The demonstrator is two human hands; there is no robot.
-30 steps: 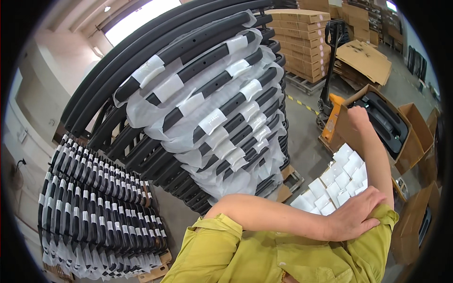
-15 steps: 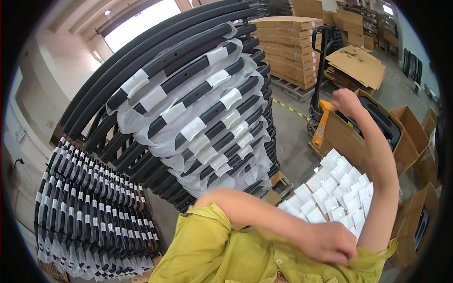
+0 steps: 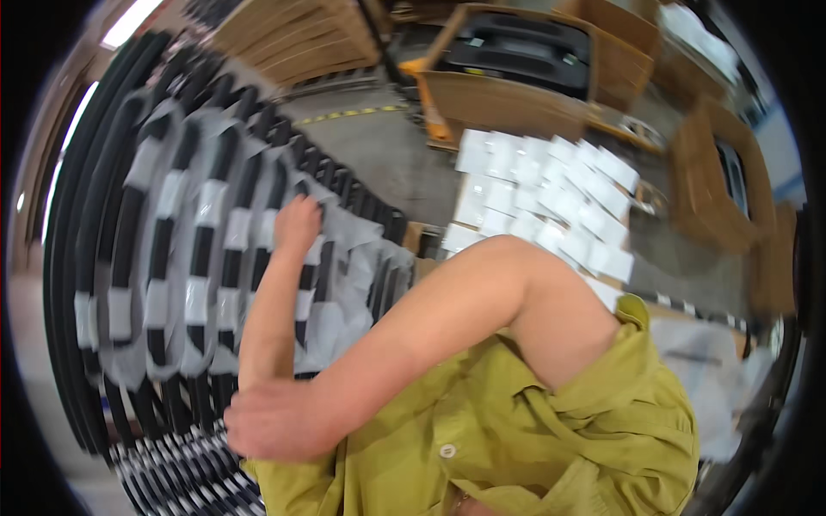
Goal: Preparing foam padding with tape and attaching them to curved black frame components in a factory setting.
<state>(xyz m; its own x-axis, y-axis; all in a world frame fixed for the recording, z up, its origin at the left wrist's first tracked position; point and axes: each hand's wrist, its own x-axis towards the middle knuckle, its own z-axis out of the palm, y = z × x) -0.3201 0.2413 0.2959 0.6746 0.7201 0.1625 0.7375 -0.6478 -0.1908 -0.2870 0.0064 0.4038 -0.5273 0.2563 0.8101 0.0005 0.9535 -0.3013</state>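
Note:
My left hand [image 3: 297, 224], closed like a fist, is raised in front of a stack of curved black bars [image 3: 160, 258]. No object shows in it, and whether it touches the bars I cannot tell. Across my body reaches my right arm, bent at the elbow. My right hand [image 3: 280, 421] is at my left elbow, fingers curled, slightly blurred, nothing visible in it. Translucent wrap [image 3: 353, 249] and white bands [image 3: 196, 299] cover parts of the bars.
White flat packets [image 3: 508, 193] lie in overlapping rows ahead. Beyond them an open carton [image 3: 508, 99] holds a black moulded part [image 3: 516, 52]. Another open carton [image 3: 710, 172] stands at right. More banded black bars [image 3: 185, 482] are at lower left. Yellow-black tape [image 3: 353, 113] marks the floor.
My view has swung to the right. My arms have swapped: the right, raised before, now crosses my body, while the left, which lay across it, is now raised.

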